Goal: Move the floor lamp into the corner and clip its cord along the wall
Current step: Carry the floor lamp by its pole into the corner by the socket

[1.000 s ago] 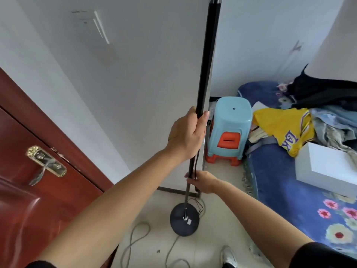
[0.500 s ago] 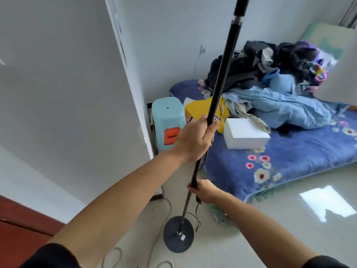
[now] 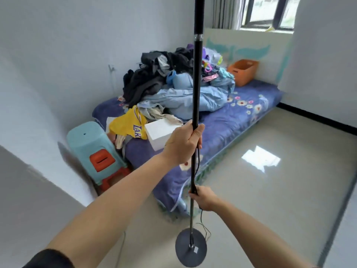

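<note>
The floor lamp is a thin black pole rising out of the top of the frame, with a round dark base low over the tiled floor. My left hand grips the pole at mid height. My right hand holds the pole lower down, together with the thin black cord, which runs down beside the pole and loops near the base. The lamp head is out of view.
A low mattress with a blue flowered sheet lies ahead, piled with clothes, a white box and an orange bin. Stacked plastic stools stand by the white wall on the left. A window is at the far right.
The view has swung right, from the red door and wall to the bed and window. The lamp has come along with both hands, their grips unchanged; the base now hangs over open floor.
</note>
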Demonstrator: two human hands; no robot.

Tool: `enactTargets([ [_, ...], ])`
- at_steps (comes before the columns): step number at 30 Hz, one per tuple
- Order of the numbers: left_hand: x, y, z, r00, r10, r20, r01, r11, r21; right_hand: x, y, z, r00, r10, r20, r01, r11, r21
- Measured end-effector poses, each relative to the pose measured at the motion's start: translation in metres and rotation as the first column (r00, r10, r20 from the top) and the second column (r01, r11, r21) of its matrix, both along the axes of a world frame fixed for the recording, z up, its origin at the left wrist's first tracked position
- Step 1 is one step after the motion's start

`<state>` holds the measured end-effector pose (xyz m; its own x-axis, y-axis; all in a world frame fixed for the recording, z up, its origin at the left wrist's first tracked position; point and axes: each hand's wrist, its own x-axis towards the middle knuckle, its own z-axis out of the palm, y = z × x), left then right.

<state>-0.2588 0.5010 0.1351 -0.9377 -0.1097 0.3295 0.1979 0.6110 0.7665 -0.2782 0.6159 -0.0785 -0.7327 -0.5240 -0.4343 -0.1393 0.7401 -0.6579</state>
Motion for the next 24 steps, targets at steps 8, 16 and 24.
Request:
enactTargets([
  [8,-0.102,0.144,0.005,0.988,-0.154,0.023,0.151,0.984,0.1,-0.075,0.163,0.004,0.971,-0.238,-0.007,0.238,0.971,-0.017],
  [16,-0.24,0.258,-0.011,0.94,-0.341,0.017,0.333,0.927,0.174,-0.178,0.284,-0.004,0.903,-0.429,-0.019,0.43,0.903,0.027],
  [24,-0.408,0.363,-0.009,0.824,-0.564,-0.052,0.566,0.821,0.071,-0.308,0.374,0.012,0.847,-0.518,-0.117,0.531,0.823,0.201],
])
